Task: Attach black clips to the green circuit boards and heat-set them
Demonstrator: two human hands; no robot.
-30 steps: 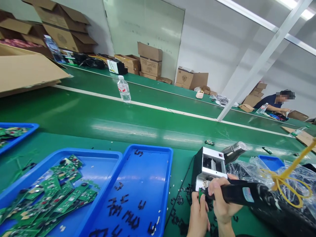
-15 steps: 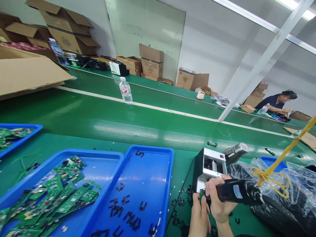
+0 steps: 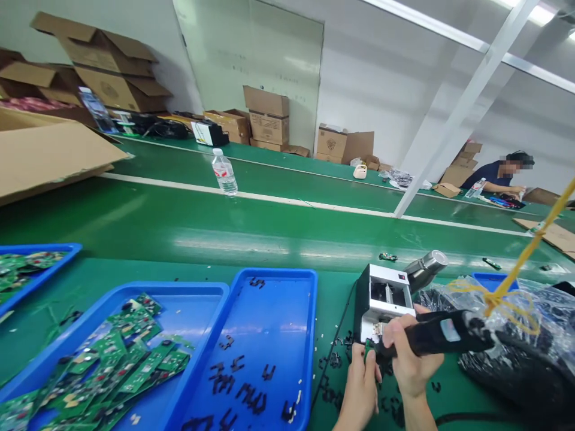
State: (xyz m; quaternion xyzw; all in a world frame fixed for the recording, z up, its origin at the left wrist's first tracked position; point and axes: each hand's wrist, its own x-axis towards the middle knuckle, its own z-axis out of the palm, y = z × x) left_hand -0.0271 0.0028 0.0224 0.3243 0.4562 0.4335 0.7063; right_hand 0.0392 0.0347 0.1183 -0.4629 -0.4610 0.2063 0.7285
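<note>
Left hand (image 3: 359, 383) pinches green circuit board (image 3: 369, 349); right hand (image 3: 409, 359) clenches black electric screwdriver (image 3: 442, 332) beside it. Risk: a slipping driver tip could gouge the board.

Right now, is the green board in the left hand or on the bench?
In hand: the left hand pinches the green board above the bench.

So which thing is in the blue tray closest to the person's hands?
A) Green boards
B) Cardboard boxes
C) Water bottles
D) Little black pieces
D. The blue tray beside the left hand holds little black pieces scattered across its bottom.
</note>
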